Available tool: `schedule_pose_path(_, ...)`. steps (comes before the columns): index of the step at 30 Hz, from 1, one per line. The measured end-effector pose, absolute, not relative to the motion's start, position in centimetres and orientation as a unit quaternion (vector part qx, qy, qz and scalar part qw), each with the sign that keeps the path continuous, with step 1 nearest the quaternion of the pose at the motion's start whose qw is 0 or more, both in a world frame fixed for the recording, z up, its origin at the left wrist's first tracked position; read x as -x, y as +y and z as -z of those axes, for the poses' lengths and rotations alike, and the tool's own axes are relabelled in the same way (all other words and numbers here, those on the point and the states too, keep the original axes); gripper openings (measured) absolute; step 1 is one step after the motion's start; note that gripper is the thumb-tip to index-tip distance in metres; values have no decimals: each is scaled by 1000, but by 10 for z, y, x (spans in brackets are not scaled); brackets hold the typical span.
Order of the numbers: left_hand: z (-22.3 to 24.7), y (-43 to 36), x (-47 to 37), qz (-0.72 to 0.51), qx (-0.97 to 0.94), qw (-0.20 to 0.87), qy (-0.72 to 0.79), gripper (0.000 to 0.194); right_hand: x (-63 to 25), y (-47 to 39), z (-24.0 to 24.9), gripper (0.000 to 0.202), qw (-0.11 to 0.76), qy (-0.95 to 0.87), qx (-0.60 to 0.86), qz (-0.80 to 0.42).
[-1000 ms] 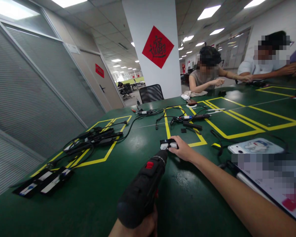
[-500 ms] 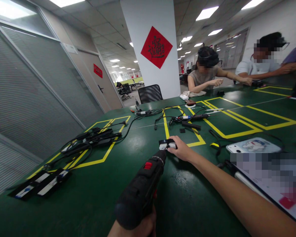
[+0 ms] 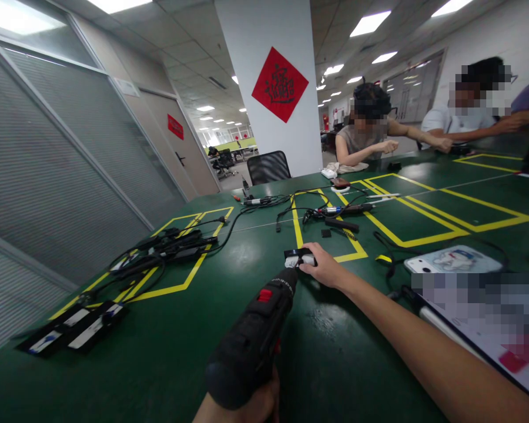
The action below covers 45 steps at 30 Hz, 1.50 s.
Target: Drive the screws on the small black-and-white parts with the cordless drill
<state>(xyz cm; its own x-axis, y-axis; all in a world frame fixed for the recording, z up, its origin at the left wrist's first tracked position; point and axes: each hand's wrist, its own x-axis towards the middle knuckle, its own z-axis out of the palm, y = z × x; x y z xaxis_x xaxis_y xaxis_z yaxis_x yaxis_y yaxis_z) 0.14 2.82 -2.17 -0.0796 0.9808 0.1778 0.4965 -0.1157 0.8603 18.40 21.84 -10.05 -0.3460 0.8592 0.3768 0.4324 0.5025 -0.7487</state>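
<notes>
My left hand (image 3: 258, 402) is wrapped round the grip of a black cordless drill (image 3: 249, 341) with a red switch on top. Much of that hand is hidden beneath the drill body. The chuck points away from me, its tip meeting a small black-and-white part (image 3: 293, 258). Fingers and thumb of my right hand (image 3: 324, 265) pinch this part from its right side, just above the green table (image 3: 229, 317). Whether a bit enters the part cannot be made out.
Black cables and adapters (image 3: 171, 247) lie in a heap at left, near two dark flat pieces with white labels (image 3: 73, 329). Beyond my right hand are a pen-like tool (image 3: 335, 210) and cords. A phone (image 3: 454, 260) lies at right. Co-workers sit across the table.
</notes>
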Motion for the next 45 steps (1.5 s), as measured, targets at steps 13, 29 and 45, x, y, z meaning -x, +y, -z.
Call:
schedule_pose_path(13,47,20,2,-371,-557,471,575,36,-185,218,100,42,392,-771,417,-278)
schedule_pose_path(29,47,19,9,-381,-570,441,579,31,-184,218,100,44,390,-771,420,-278)
schedule_pose_path(45,45,15,0,-387,-554,503,539,29,-184,219,102,43,388,-772,420,-279)
